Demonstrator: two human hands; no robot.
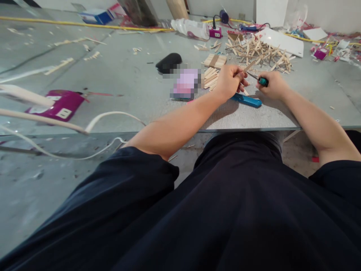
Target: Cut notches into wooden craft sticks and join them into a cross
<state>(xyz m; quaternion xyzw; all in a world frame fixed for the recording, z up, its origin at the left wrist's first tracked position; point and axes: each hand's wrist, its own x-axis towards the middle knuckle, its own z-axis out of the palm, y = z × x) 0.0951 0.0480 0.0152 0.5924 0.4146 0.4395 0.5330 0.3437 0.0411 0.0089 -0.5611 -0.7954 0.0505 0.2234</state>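
My left hand pinches a thin wooden craft stick between thumb and fingers. My right hand is closed round the green-and-black handle of a screwdriver-like tool. Its slim metal shaft points left and meets the stick by my left fingertips; the exact contact is too small to make out. Just below my hands lies a blue utility knife, partly behind my left hand. Loose craft sticks and a banded bundle of sticks rest beside my left wrist.
Behind my hands spreads a heap of wooden sticks, near a white panel. Leftward are a blurred phone and a black rounded object. A plastic bottle lies farther back. White cable and a magenta socket block sit left.
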